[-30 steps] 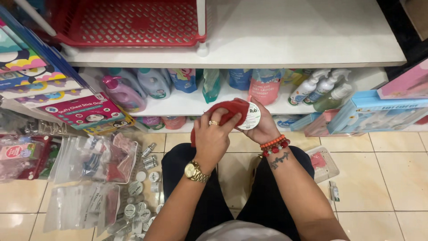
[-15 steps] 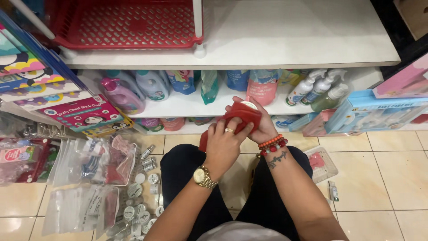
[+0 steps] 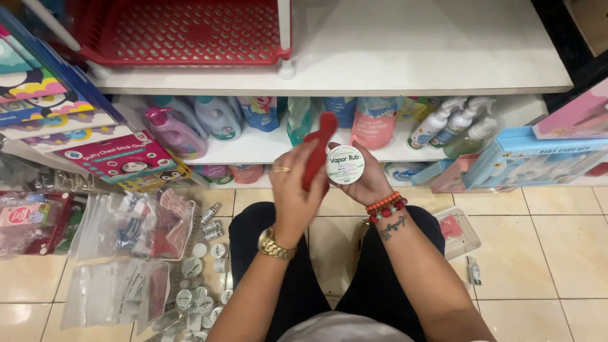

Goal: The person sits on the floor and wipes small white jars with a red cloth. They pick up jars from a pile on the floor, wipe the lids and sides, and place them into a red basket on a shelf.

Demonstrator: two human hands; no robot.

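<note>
- Far left edge: stack of colourful flat cardboard boxes (image 3: 57,120) leaning against the white shelving unit (image 3: 405,50); the front one is pink-red with cartoon art.
- Floor, left edge: clear plastic zip bags (image 3: 120,221) with small items inside, some red. More clear bags just below, toward the bottom-left corner.
- Floor, beside the person's left knee: cluster of small round white-lidded tins (image 3: 199,294), loose, some touching.
- Top shelf, left end: red perforated plastic rack (image 3: 183,31) sitting on the shelf board.
- Lower shelf, left part: pastel baby-care bottles (image 3: 190,123), a purple pump bottle at the front, standing upright.
- Left hand (image 3: 292,190): clenched on a red cloth (image 3: 318,149), cloth standing up above the fingers, in front of the lower shelf. Ring on one finger, gold wristwatch (image 3: 276,243) on the wrist.
- Right hand (image 3: 367,183): grasping a small round tin with a white printed lid (image 3: 345,164), lid facing the camera. Cloth is just beside the tin's left edge, touching or nearly so; cannot tell which.
- Right wrist: red and orange bead bracelets (image 3: 384,208), tattoo just below on the forearm.
- Lower shelf, right part: three pale spray bottles (image 3: 456,123) leaning together.
- Floor, right of the person's leg: shallow tray holding a pink item (image 3: 457,229).
- Far right edge: light blue carton set (image 3: 538,158), pink box (image 3: 579,114) above it.
</note>
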